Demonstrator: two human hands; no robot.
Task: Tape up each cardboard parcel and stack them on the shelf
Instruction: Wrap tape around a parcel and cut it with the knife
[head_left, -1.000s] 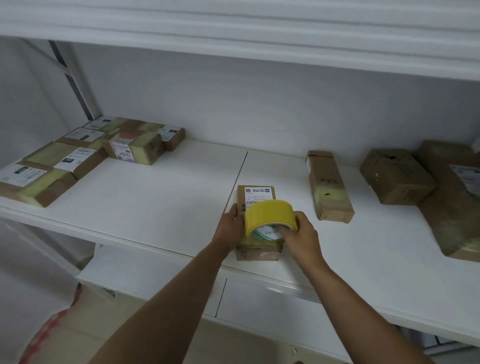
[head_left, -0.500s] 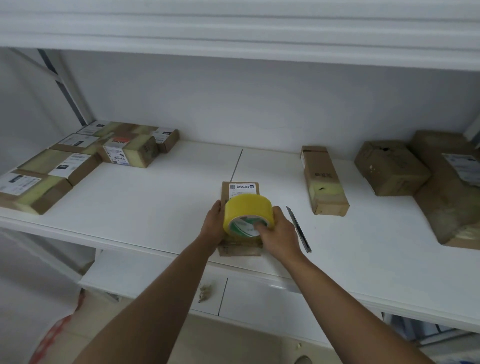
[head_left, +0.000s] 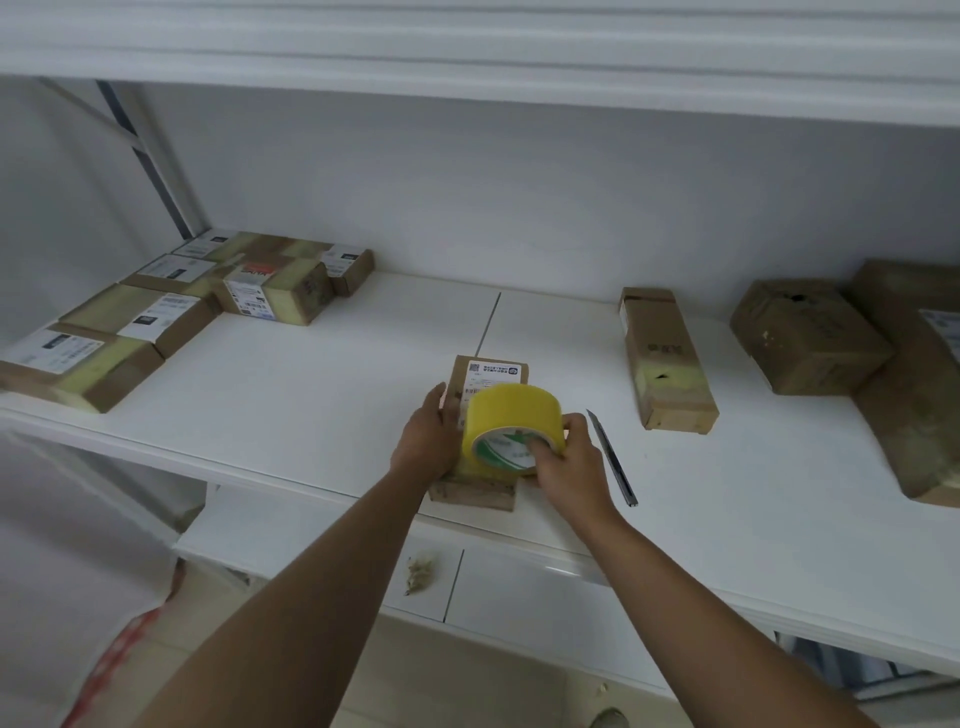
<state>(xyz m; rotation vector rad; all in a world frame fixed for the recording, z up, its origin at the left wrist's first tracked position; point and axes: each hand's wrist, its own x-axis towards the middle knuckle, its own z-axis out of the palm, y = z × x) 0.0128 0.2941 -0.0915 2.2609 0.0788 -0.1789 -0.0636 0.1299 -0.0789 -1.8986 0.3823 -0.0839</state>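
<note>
Parcels (head_left: 171, 306) already taped sit at the shelf's (head_left: 291, 395) left end. Mid-shelf, the left hand (head_left: 428, 441) grips the side of a small parcel (head_left: 485, 376); the right hand (head_left: 569, 465) grasps the yellow tape roll (head_left: 511, 415) on top. A knife (head_left: 613, 460) lies just right, then more boxes (head_left: 667, 364).
</note>
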